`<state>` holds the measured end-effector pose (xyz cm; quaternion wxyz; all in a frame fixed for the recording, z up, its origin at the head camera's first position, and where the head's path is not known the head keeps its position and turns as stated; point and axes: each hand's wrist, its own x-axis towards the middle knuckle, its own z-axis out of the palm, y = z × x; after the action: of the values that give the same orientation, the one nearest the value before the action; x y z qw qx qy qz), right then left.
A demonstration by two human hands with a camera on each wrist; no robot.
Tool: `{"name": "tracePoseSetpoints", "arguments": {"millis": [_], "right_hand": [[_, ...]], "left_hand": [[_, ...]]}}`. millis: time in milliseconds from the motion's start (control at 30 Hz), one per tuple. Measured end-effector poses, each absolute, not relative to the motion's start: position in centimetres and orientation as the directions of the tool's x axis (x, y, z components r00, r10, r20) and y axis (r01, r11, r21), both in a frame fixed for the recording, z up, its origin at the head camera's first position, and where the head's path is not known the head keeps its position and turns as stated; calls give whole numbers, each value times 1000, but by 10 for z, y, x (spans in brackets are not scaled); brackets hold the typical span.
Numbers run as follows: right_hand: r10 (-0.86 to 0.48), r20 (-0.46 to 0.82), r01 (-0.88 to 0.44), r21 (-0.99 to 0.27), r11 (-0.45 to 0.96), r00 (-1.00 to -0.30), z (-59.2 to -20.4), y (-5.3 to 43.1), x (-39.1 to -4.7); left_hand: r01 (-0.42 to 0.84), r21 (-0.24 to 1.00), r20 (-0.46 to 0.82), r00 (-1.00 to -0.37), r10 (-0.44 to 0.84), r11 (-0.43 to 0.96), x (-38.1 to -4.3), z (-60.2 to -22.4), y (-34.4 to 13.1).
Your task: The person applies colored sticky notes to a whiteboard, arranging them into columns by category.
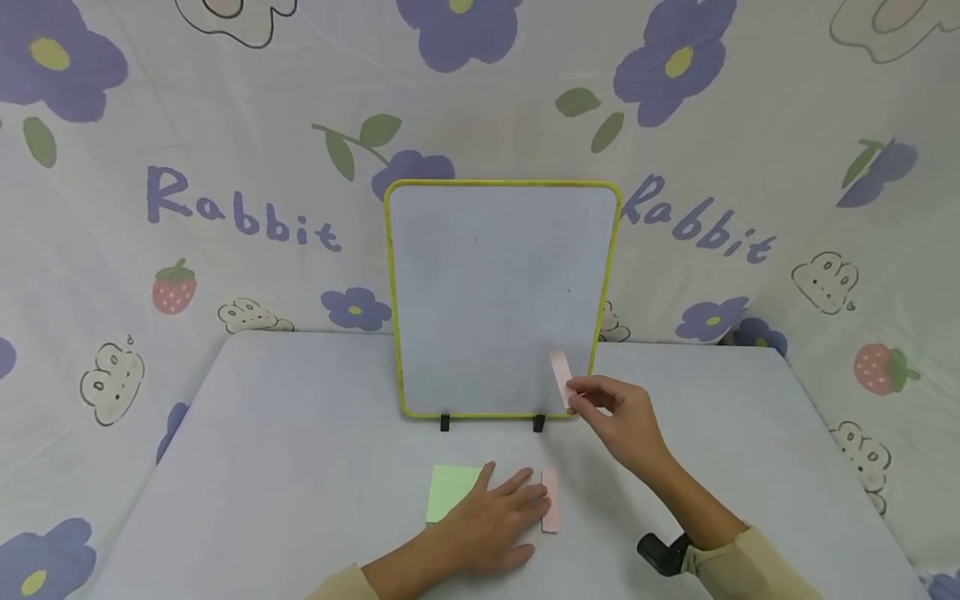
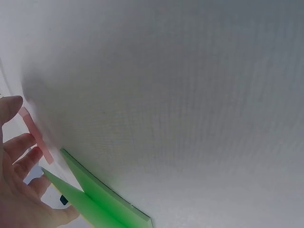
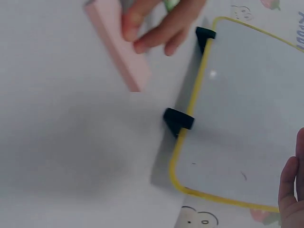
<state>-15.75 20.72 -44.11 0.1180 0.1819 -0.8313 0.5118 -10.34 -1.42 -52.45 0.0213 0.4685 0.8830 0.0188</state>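
Observation:
My right hand [image 1: 626, 417] pinches a narrow pink sticky note [image 1: 561, 379] between thumb and index finger, raised in front of the whiteboard's [image 1: 498, 292] lower right part. On the table, my left hand [image 1: 491, 521] lies palm down with its fingers spread. Its fingertips touch the side of a pink sticky note pad [image 1: 551, 500], also visible in the right wrist view as a thick pink block [image 3: 118, 47]. Under that hand's other side sits a square green sticky note pad [image 1: 450, 492], partly covered. A green sheet [image 2: 71, 194] stands lifted from it in the left wrist view.
Two black feet [image 1: 445, 422] hold up the yellow-framed whiteboard at the middle of the white table [image 1: 300, 450]. Behind it hangs a flowered cloth [image 1: 495, 117] with "Rabbit" lettering. A black device [image 1: 663, 554] is at my right wrist.

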Motion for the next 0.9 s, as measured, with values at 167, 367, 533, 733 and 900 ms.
{"name": "tracePoseSetpoints", "arguments": {"millis": [167,367,533,733,900], "right_hand": [[-151,407,-433,-820,374,-901,-429,205,-169],[-101,445,-452,-824,342,-890,-419,204,-188],[-67,464,-461,-834,302,-883,-402,198,-201],[-10,444,-432,-864,258,-896,-384,192,-215],[36,422,-402,-883,241,-906,-373,187,-223]], "left_hand": [[822,61,-35,-565,824,566,-104,-526,-14],[826,43,-26,-561,827,562,-103,-528,-14],[829,15,-1,-559,829,559,-102,-529,-14],[835,-5,39,-550,834,550,-102,-531,-14],[837,-13,52,-545,837,547,-102,-532,-14]]}}
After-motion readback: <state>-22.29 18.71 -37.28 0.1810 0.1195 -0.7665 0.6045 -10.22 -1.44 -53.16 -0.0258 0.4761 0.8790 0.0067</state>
